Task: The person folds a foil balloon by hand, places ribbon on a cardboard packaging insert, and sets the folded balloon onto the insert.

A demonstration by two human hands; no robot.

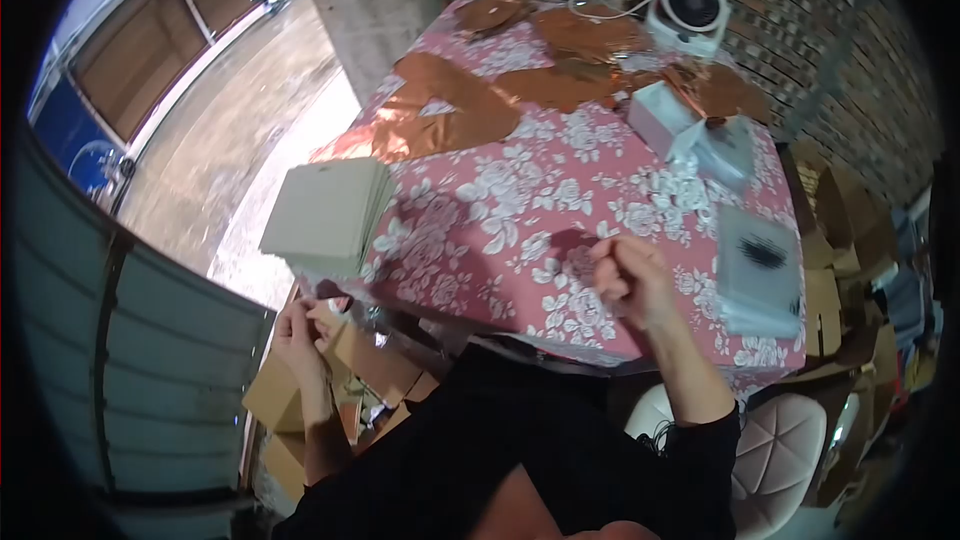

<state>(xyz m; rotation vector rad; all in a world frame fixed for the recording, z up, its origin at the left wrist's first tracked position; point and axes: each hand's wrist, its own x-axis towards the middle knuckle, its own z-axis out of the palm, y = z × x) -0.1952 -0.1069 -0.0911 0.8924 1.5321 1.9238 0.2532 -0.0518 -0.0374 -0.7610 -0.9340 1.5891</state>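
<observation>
My right hand (632, 278) is over the front of the table, its fingers curled together; whatever they may hold is hidden. Low at the left, just off the table's front corner, my left hand (299, 332) is also closed, and I cannot make out anything in its fingers. Nearest to that hand is a stack of grey-beige boards (320, 205) at the table's left edge. Flat clear plastic sleeves (758, 280) with a dark patch lie to the right of my right hand. Curled white strips (680, 190) are heaped beyond it.
Crumpled copper-coloured foil sheets (445, 110) spread over the back of the flowered table (470, 230). A white box (662, 118) stands at the right, with a white fan (690, 5) behind. Cardboard boxes (375, 365) sit below left; a padded chair (780, 445) is at lower right.
</observation>
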